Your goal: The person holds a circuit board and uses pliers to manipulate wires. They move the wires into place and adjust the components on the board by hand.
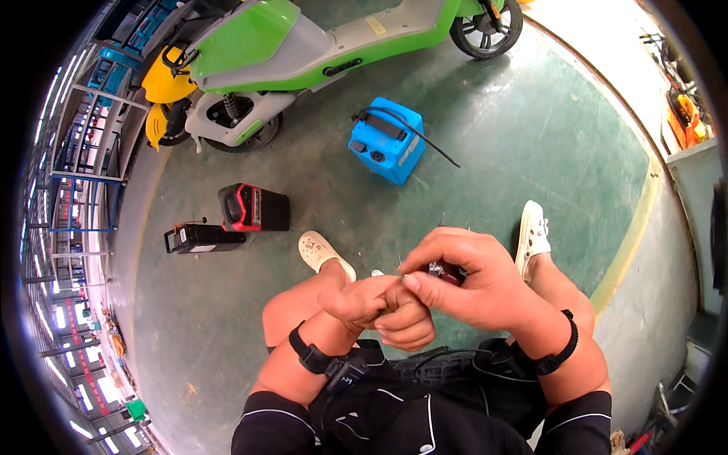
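Note:
My right hand [485, 277] is curled around a small dark red object [449, 273] with a shiny metal part, mostly hidden in the palm, so its kind does not show. The thumb and forefinger of that hand pinch together right at the fingers of my left hand [387, 309]. My left hand is closed, fingers folded in; whatever sits between them, if anything, is too small or covered to make out. Both hands meet above my lap, between my knees. Beyond them on the floor stands a blue battery box [390, 140] with a black handle and a loose black cable.
A black and red battery case [258, 208] and a black battery pack [205, 238] rest on the green floor to the left. A green and grey electric scooter [303, 61] stands across the far side. Metal shelving [87, 144] lines the left; a grey cabinet [698, 205] is at the right.

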Available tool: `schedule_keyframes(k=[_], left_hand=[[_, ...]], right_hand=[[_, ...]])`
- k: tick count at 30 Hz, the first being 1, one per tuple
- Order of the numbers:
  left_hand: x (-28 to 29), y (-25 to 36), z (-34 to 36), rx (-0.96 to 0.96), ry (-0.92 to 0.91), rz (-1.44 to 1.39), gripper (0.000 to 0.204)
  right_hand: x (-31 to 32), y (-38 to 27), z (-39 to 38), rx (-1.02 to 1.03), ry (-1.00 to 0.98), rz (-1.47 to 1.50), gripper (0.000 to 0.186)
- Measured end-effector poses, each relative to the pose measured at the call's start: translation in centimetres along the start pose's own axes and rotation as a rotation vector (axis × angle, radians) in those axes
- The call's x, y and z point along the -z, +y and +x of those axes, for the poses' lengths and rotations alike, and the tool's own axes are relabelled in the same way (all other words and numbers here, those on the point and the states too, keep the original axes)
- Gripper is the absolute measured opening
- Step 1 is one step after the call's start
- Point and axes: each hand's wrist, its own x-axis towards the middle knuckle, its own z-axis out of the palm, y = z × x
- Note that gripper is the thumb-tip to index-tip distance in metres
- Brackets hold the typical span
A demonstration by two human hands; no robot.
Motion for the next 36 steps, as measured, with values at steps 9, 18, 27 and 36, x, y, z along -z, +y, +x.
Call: schedule_keyframes(k=[9,18,27,36], left_hand=[[-2.8,1.5,-1.7,0.121,0.77,0.806,0.075],[-2.3,1.7,-1.3,0.099,0.697,0.797,0.072],[-0.5,1.5,-0.1,0.212,0.455,0.425,0.071],[1.8,1.0,0.4,0.346,0.263,0.185,0.071]], right_hand=[[-1.7,-0.1,0.8,0.272,-0.086,-0.044,0.019],[-1.2,-0.2,0.6,0.241,-0.085,-0.058,0.018],[-0.8,0.0,0.5,0.251,-0.091,-0.07,0.019],[-0.7,0.3,0.4,0.295,-0.057,-0.197,0.014]])
